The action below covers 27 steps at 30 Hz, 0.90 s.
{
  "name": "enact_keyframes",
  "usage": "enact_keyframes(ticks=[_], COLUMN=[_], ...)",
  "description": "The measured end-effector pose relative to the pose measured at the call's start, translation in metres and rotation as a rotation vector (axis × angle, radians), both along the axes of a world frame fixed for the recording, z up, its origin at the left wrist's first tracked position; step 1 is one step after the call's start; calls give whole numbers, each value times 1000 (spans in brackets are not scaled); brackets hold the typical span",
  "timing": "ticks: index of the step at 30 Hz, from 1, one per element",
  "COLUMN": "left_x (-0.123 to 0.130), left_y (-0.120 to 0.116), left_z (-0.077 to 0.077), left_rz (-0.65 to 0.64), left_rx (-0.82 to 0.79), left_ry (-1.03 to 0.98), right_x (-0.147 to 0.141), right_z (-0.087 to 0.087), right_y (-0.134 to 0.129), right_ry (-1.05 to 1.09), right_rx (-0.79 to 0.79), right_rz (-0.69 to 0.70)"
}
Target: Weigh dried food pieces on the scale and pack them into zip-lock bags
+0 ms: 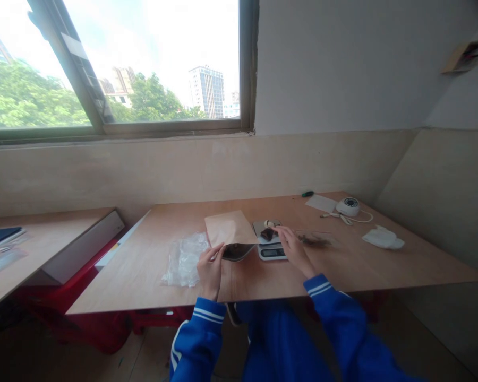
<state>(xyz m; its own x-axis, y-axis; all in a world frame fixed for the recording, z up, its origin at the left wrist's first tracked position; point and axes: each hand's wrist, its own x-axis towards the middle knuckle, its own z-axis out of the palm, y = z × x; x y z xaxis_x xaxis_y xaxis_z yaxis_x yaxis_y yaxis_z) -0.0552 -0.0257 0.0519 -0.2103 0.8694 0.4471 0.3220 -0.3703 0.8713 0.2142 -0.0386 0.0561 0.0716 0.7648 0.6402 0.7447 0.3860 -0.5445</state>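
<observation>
Kraft pouch (228, 228) pinched at its open mouth by the left hand (210, 268), beside a digital scale (267, 247).
Right hand (292, 246) meets a pale piece (268, 224) over the scale; I cannot tell if gripped. Display (273, 253) illegible; wood-grained table (139, 265) below window (155, 48).

Bag (230, 227) L of scale (272, 251).
</observation>
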Motion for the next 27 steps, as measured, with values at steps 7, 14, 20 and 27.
enact_keyframes(ticks=[7,14,20,27], left_x=[5,11,9,11], left_y=[-3,-8,-7,-7], left_z=[3,5,1,0], left_rz=[7,-4,26,-12], left_rx=[2,72,43,35], left_ry=[16,90,66,64], right_x=[-88,-135,-144,-145], right_z=[9,-9,8,8], right_y=[-48,-27,-16,-5], right_ry=[45,-242,-369,-225], right_rx=[-29,-141,-376,-463], right_rz=[338,202,166,72])
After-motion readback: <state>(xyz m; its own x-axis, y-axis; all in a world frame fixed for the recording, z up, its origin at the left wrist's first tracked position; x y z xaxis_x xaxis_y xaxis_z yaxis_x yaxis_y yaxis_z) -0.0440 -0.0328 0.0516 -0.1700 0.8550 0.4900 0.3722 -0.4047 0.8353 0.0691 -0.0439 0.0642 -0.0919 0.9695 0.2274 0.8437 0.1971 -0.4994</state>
